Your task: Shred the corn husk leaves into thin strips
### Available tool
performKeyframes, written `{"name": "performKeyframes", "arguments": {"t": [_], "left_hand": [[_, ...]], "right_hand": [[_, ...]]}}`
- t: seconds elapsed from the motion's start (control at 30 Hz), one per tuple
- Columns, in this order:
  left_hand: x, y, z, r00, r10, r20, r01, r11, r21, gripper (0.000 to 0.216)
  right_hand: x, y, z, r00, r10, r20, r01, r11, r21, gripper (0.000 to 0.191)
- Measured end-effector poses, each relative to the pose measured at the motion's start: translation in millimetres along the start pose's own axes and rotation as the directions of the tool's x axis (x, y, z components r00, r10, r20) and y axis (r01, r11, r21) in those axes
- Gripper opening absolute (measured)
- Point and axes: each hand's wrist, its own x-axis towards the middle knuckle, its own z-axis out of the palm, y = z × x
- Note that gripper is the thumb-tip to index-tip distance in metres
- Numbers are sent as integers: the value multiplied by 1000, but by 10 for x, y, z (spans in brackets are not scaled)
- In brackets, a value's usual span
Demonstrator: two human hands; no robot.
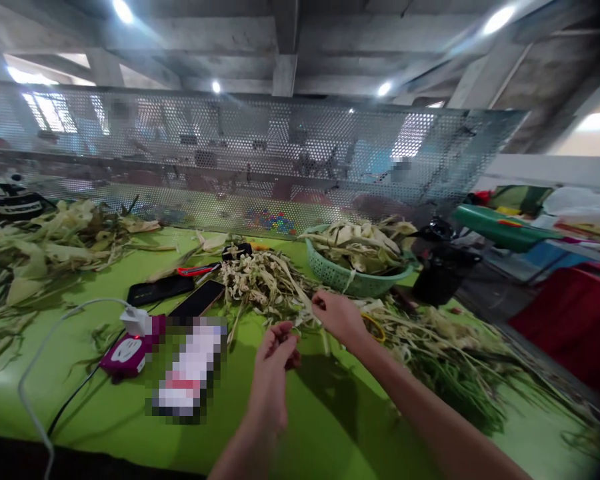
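Observation:
My left hand is closed in a pinch above the green table, gripping the near end of a thin pale leaf strip. My right hand is closed on the same strip a little farther back and to the right. Both hands sit at the near edge of a heap of cut pale leaf strips. A yellow rubber band lies just right of my right wrist.
A teal basket of leaf pieces stands behind the hands. Long green and pale stalks lie at right, husks at left. Two phones, a pink power bank with white cable and a perforated metal screen are nearby.

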Motion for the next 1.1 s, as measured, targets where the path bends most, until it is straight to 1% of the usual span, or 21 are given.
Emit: {"name": "performKeyframes", "arguments": {"t": [0.1, 0.17, 0.2, 0.27, 0.3, 0.33, 0.37, 0.4, 0.5, 0.63, 0.73, 0.83, 0.93, 1.0, 1.1], "left_hand": [[52, 63, 94, 1000, -11, 11, 11, 1000, 22, 36], [114, 112, 194, 1000, 1, 15, -3, 995, 95, 37], [155, 134, 250, 1000, 15, 22, -18, 989, 146, 36], [253, 158, 361, 998, 50, 40, -58, 971, 232, 32], [309, 157, 408, 994, 79, 72, -95, 960, 264, 29], [367, 146, 446, 989, 112, 100, -137, 948, 287, 26], [426, 127, 473, 981, 144, 129, -178, 935, 307, 22], [482, 100, 488, 972, 180, 151, -222, 914, 340, 19], [608, 6, 473, 950, 258, 175, -310, 834, 456, 11], [643, -60, 406, 935, 278, 222, -356, 732, 581, 7], [612, -57, 371, 926, 289, 245, -378, 667, 642, 8], [576, -37, 350, 938, 256, 235, -347, 661, 665, 11], [549, -20, 342, 944, 234, 231, -329, 690, 645, 12], [540, -15, 342, 940, 242, 239, -340, 701, 627, 13], [541, -12, 338, 927, 270, 262, -376, 681, 628, 13]], "right_hand": [[-38, 26, -135, 999, -27, 45, 19, 987, 161, 19], [-93, 18, -211, 995, -47, 93, 17, 952, 307, 24], [-129, 9, -242, 991, -54, 121, 0, 913, 408, 25], [-211, -8, -287, 982, -62, 181, -70, 764, 642, 23], [-250, -11, -303, 978, -62, 199, -103, 687, 719, 22], [-285, -8, -315, 976, -58, 210, -127, 630, 766, 22], [-312, 1, -324, 976, -52, 214, -138, 612, 779, 23], [-330, 16, -330, 976, -45, 214, -142, 614, 776, 23], [-340, 82, -334, 977, -49, 209, -123, 669, 733, 26], [-323, 159, -305, 989, -72, 129, -29, 762, 647, 29], [-337, 158, -273, 995, -39, 97, -28, 794, 607, 25], [-360, 115, -258, 993, -14, 119, -63, 782, 620, 22], [-375, 78, -258, 991, -24, 130, -66, 764, 642, 19], [-379, 69, -258, 991, -35, 126, -55, 759, 648, 19], [-377, 75, -251, 990, -62, 123, -33, 761, 648, 19]]}}
